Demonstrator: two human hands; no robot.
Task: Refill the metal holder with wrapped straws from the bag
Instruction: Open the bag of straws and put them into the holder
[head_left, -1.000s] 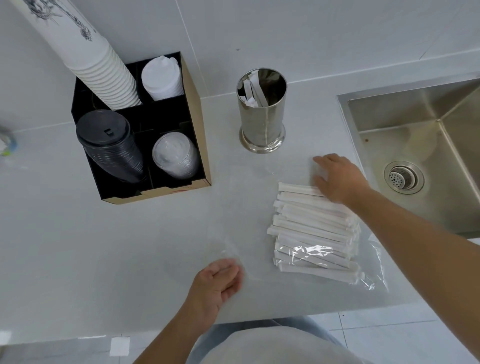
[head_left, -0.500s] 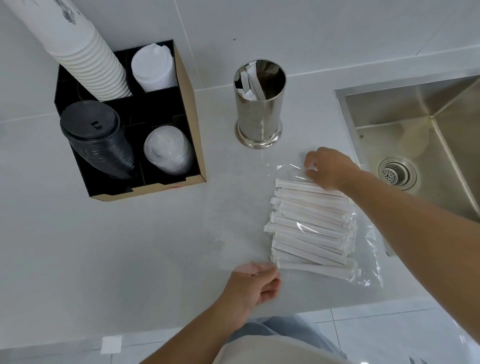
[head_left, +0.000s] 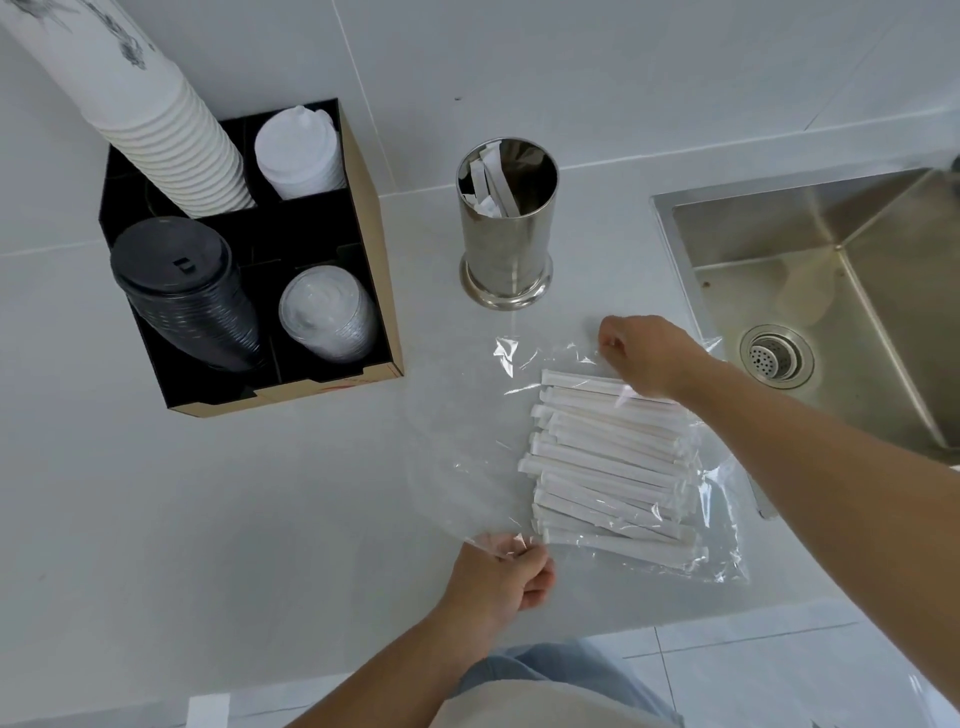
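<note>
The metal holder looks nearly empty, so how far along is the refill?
Barely begun. The metal holder has only a few wrapped pieces inside. Both hands pinch the clear bag: left hand at its near corner, right hand at its far edge. The wrapped straws all lie inside it, so every transfer remains.
</note>
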